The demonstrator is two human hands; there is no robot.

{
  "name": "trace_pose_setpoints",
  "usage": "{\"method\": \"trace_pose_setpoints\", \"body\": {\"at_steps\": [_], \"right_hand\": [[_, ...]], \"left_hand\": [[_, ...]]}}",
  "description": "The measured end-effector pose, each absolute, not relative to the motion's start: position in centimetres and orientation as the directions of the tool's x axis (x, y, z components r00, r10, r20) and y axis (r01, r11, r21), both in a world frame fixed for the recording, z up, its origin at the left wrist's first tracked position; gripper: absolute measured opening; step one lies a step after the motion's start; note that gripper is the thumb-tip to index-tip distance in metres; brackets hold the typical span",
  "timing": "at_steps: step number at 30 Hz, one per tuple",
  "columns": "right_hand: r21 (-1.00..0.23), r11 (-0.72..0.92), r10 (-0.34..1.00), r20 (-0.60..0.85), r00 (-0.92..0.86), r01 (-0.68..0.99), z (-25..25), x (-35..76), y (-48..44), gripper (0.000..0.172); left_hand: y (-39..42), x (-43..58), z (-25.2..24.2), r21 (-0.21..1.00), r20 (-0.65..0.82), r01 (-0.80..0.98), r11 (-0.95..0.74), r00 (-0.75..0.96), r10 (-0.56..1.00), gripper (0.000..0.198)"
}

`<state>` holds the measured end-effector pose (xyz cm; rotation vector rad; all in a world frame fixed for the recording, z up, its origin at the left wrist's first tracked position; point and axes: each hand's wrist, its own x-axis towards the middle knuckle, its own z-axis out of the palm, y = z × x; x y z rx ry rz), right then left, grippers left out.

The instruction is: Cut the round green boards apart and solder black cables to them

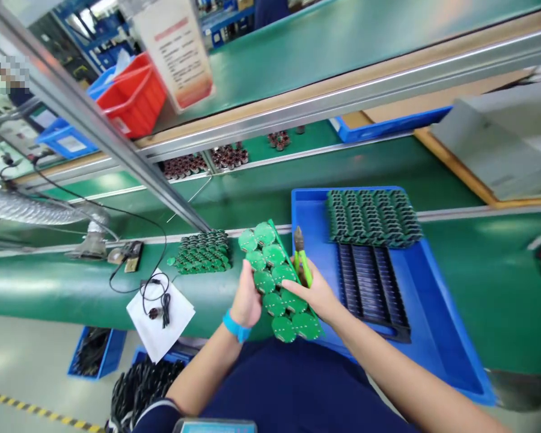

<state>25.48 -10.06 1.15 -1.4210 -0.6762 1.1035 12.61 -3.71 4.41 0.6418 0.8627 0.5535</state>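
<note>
A green circuit board panel (274, 279) made of round boards in two columns is held up, tilted, in front of my body. Closed on its left edge is my left hand (247, 297), with a blue band on the wrist. At the opposite edge, my right hand (318, 291) grips diagonal cutters (301, 258) with green handles, jaws pointing up and away. The right thumb also lies across the panel's face. Part of the cutters is hidden behind that hand. Left of the panel, a stack of similar green boards (202, 252) sits on the green bench.
To the right, a blue tray (433, 300) carries stacked green boards (374, 216) and a black slotted rack (374, 288). White paper (160, 319) with a black cable lies at left. A metal post (162, 186) and a shelf rail (297, 117) stand ahead. A red bin (137, 99) sits above.
</note>
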Motion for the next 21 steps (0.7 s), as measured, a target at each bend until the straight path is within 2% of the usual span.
{"method": "trace_pose_setpoints", "body": {"at_steps": [2,4,10,15,21], "right_hand": [[-0.981,-0.188,0.846,-0.187,0.500,-0.050,1.1,24.1,-9.5,0.057],[-0.980,-0.198,0.833,-0.162,0.529,0.011,1.2,23.2,-9.1,0.055],[-0.985,-0.166,0.893,-0.126,0.431,0.056,1.8,25.2,-9.7,0.048],[-0.965,-0.220,0.926,-0.159,0.343,0.146,1.9,27.5,-11.9,0.045],[-0.906,-0.314,0.946,-0.271,0.180,0.284,4.2,26.0,-13.7,0.049]], "left_hand": [[-4.0,12.9,4.3,0.699,-0.501,-0.284,0.657,0.460,0.733,0.053],[-4.0,12.7,3.8,0.706,-0.521,-0.321,0.631,0.369,0.770,0.054],[-3.5,11.2,2.5,0.708,-0.549,-0.365,0.604,0.253,0.797,0.056],[-2.4,10.3,2.0,0.694,-0.522,-0.401,0.597,0.290,0.802,0.064],[-1.2,9.3,1.0,0.555,-0.580,-0.377,0.742,0.464,0.669,0.068]]}}
